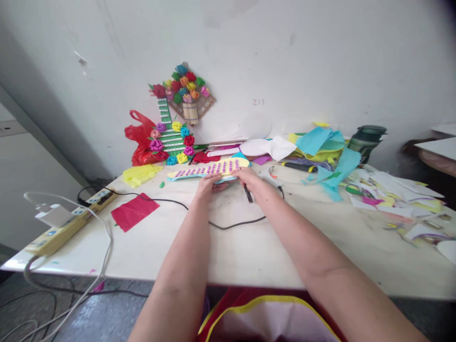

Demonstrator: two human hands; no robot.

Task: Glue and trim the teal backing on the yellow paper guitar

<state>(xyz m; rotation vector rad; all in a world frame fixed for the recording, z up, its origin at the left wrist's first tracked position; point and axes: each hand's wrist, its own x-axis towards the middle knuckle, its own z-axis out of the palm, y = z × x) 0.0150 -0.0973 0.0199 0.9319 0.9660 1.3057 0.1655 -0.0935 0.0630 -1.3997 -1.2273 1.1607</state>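
A long yellow paper piece with rounded ends carries rows of short purple strips, and light blue paper shows along its lower edge. My left hand grips its near edge, thumb on top and fingers underneath. At its right end my right hand is closed, fingertips pinching the edge. A short black object juts out below my right hand; whether I hold it or it lies on the table, I cannot tell. Partly behind my right wrist lies a white glue gun.
Left are a power strip with a white charger, red crepe paper and yellow paper. A black cable crosses the table. Paper-flower crafts lean on the wall. Right are paper scraps and a dark bottle.
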